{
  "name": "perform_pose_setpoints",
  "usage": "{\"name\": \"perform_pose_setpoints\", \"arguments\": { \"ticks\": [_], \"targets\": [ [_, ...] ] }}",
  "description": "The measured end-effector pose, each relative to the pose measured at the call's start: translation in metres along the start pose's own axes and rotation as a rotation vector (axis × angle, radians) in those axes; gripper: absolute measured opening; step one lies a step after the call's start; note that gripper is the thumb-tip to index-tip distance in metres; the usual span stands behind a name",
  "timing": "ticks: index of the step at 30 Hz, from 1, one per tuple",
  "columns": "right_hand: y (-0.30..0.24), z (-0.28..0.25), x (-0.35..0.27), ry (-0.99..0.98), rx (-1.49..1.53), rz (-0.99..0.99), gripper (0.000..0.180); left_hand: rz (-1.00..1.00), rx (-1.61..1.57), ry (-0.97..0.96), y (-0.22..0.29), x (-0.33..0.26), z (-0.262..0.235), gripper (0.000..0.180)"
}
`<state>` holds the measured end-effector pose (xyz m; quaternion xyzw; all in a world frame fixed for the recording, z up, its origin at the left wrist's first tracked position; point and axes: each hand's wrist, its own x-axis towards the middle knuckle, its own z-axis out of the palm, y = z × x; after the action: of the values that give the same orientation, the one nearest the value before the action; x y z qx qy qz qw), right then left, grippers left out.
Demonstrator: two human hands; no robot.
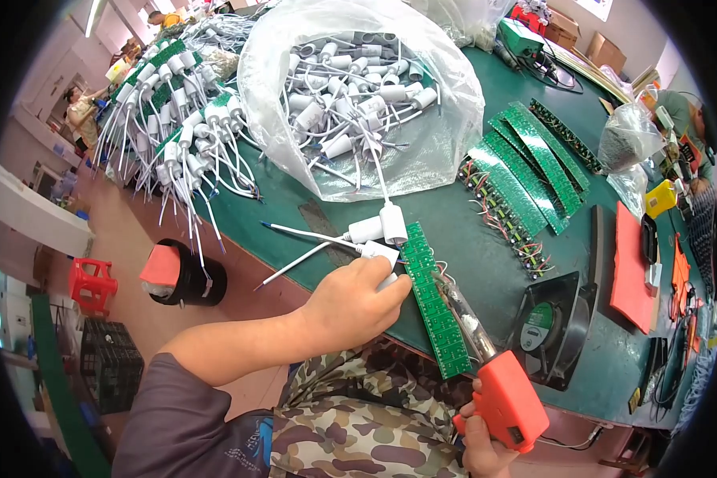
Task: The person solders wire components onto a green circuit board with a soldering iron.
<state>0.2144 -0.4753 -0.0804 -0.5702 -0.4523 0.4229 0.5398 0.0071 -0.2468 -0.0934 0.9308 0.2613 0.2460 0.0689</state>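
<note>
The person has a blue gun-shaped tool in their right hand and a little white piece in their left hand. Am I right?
Not quite: the head view shows that the gun-shaped tool in the right hand is orange-red, not blue. The left hand does have a little white piece.

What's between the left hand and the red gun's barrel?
In the head view, a green board lies between the left hand and the red gun's barrel.
</note>
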Motion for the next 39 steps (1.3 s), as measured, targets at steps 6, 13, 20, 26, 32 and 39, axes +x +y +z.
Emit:
{"name": "perform_pose_setpoints", "arguments": {
  "ticks": [6,13,20,26,32,39],
  "targets": [
    [0.000,-0.001,0.002,-0.017,-0.022,0.015,0.045,-0.024,0.010,0.011,0.001,0.002,0.003,0.025],
    [0.003,0.007,0.010,0.066,-0.037,0.001,0.044,-0.027,-0.021,0.087,-0.002,0.005,0.004,0.024],
    [0.012,0.005,0.009,0.012,-0.259,-0.033,0.039,-0.048,-0.039,0.082,-0.003,0.004,0.005,0.024],
    [0.022,0.011,0.009,0.186,0.060,0.052,0.037,-0.039,-0.068,0.089,-0.004,0.005,0.005,0.025],
    [0.028,0.006,0.010,0.133,-0.042,0.061,0.038,-0.020,-0.046,0.080,-0.005,0.004,0.007,0.026],
    [0.030,0.009,0.012,0.173,-0.046,0.039,0.035,-0.018,-0.030,0.063,-0.003,0.006,0.007,0.027]
  ]
}}
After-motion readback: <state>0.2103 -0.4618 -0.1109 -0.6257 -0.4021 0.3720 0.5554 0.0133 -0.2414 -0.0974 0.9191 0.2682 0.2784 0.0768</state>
